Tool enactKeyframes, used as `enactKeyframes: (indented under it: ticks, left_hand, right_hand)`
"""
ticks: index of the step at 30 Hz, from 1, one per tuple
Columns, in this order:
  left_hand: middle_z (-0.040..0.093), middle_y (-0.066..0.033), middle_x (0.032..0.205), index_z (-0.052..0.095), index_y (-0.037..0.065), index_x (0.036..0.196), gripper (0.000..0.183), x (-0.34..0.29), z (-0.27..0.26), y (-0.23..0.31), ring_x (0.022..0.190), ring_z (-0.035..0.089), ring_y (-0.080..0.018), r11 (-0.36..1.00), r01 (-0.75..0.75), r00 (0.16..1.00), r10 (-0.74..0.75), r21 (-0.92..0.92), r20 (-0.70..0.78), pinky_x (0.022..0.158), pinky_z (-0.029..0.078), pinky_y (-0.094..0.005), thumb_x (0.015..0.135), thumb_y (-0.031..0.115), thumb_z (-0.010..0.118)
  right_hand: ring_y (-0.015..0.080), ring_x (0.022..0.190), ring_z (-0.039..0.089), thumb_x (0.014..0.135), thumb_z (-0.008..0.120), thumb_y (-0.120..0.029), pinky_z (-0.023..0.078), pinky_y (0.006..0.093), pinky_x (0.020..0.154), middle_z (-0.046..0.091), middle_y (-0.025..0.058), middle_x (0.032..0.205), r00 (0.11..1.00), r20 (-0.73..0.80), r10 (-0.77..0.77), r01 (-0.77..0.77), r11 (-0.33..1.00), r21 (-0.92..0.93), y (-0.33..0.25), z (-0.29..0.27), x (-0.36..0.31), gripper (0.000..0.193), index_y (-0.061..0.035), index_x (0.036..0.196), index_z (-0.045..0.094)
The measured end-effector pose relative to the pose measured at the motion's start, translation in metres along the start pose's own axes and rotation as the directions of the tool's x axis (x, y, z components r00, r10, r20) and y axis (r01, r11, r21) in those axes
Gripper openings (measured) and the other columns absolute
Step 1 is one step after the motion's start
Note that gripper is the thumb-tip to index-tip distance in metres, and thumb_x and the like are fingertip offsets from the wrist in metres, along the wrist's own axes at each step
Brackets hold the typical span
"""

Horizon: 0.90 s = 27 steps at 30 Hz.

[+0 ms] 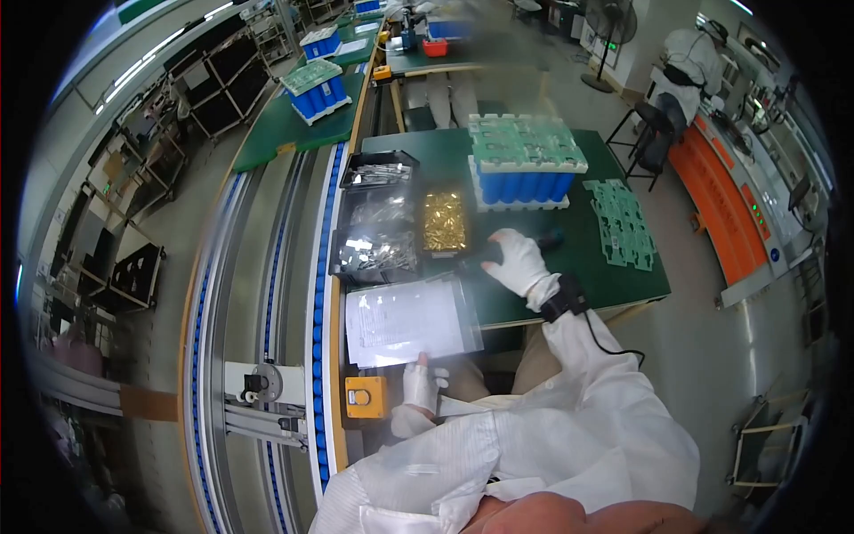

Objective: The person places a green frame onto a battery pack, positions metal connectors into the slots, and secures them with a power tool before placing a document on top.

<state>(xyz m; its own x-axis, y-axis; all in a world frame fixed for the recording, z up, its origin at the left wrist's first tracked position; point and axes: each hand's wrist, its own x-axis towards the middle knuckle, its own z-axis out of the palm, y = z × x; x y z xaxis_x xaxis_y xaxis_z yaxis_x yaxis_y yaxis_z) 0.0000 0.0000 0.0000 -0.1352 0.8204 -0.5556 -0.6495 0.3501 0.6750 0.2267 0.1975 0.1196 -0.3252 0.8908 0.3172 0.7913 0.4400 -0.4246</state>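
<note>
My right hand (519, 262), in a white glove with bare fingertips, hovers over the green tabletop (583, 289). Its thumb and fingers are apart and hold nothing. Just beside it lies a dark rounded thing (550, 238), partly hidden by the hand. My left hand (422, 387), gloved too, is low at the table's near edge. One digit points up at the lower rim of a clear sleeve with white paper (409, 320); the others are loosely bent, with nothing seen in them. Beyond my right hand stands a tray of small brass-coloured parts (445, 222).
Black bins (378, 173) of metal parts line the left side. Blue cells in a block (525, 182) carry a green perforated cover; another green panel (623, 224) lies at the right. A roller conveyor (298, 303) and an orange button box (366, 397) are at the left. A person (694, 62) works far right.
</note>
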Motion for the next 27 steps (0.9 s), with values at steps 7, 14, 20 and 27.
enactKeyframes:
  ticks: [7,14,20,27]
  left_hand:
    - [0.061,-0.0122,0.095,0.051,0.009,0.106,0.033,-0.025,0.008,0.016,0.058,0.057,-0.0163,0.97,0.194,0.973,-0.21,0.148,0.098,0.044,0.045,-0.0262,0.089,0.036,0.058]
    - [0.061,-0.0116,0.103,0.052,0.002,0.117,0.045,-0.046,0.036,0.045,0.077,0.062,-0.0165,0.875,0.047,0.868,-0.274,0.482,0.414,0.064,0.051,-0.0288,0.091,0.039,0.054]
    - [0.06,-0.0135,0.105,0.053,0.0,0.116,0.039,-0.055,0.051,0.089,0.082,0.061,-0.0169,0.866,-0.097,0.867,-0.168,0.49,0.469,0.066,0.05,-0.0259,0.094,0.032,0.051]
    - [0.063,-0.0108,0.102,0.056,0.001,0.113,0.032,-0.055,0.063,0.138,0.078,0.06,-0.0138,0.777,-0.25,0.905,-0.024,0.578,0.425,0.068,0.048,-0.0253,0.095,0.027,0.05]
  right_hand:
    - [0.0219,0.097,0.054,0.065,0.075,-0.026,0.041,0.0356,0.087,0.059,0.0045,0.094,0.983,-0.001,-0.185,0.177,0.942,-0.284,0.017,0.001,-0.002,0.042,-0.0121,0.102,0.062]
    - [0.0207,0.087,0.059,0.066,0.075,-0.033,0.042,0.0345,0.079,0.061,0.0032,0.086,0.983,0.056,-0.175,0.184,0.925,-0.333,0.043,-0.006,-0.019,0.038,-0.0143,0.097,0.065]
    - [0.0235,0.082,0.061,0.068,0.073,-0.036,0.045,0.0361,0.073,0.061,0.0058,0.084,0.989,0.069,-0.129,0.143,0.957,-0.253,0.047,-0.029,-0.057,0.037,-0.0129,0.097,0.066]
    - [0.032,0.091,0.061,0.078,0.064,-0.04,0.049,0.0416,0.079,0.063,0.0136,0.099,0.953,0.026,0.301,-0.302,0.95,0.08,0.029,-0.053,-0.066,0.043,-0.0047,0.102,0.063]
